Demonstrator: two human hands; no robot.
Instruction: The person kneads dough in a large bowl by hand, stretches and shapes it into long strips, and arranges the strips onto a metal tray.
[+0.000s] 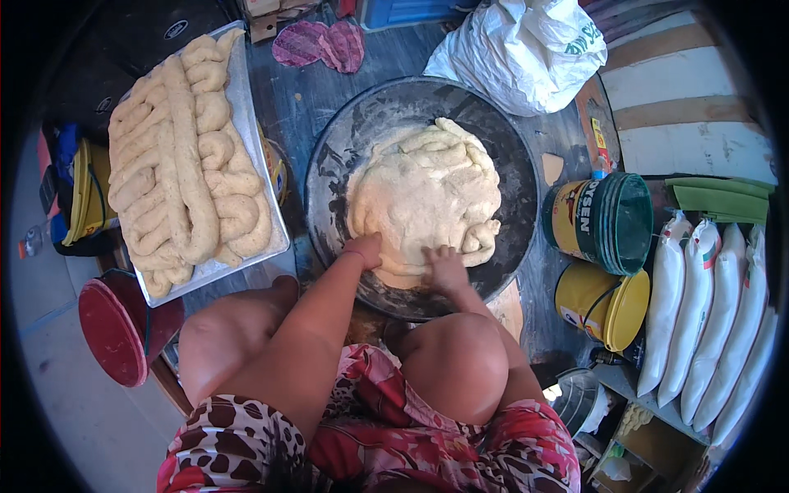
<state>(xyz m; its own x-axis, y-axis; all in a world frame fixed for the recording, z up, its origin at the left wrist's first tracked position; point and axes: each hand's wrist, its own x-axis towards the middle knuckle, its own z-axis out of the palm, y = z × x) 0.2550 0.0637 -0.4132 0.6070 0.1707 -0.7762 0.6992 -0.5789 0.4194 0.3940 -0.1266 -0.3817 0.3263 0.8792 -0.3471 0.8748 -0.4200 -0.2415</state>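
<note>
I sat low with my knees up, and the wide, round, dark metal pan (329,156) lay on the table just beyond them, dusted with flour. The big mound of pale cream dough (423,193) filled its middle and near half, with thick ropes of itself folded over the far and right edges.

My left hand (364,249) was curled into a fist and pushed knuckles-first into the mound's near left edge, closed but clamped on nothing. My right hand (445,264) lay beside it on the near edge, fingers spread apart and pressing flat, gripping nothing either.

To do this well, I judged I should lean my weight through straight arms rather than squeeze, work inward from the rim, and keep the two hands close together so the mass did not slide across the pan.

The mound was roughly round, only slightly longer from me to the far side, so it pointed no clear way; its folded ropes curled along the far and right sides.

To my left, touching the pan's side or just beside it, lay a long grey metal tray (246,107) heaped with twisted dough lengths (185,156), running away from me.
</note>
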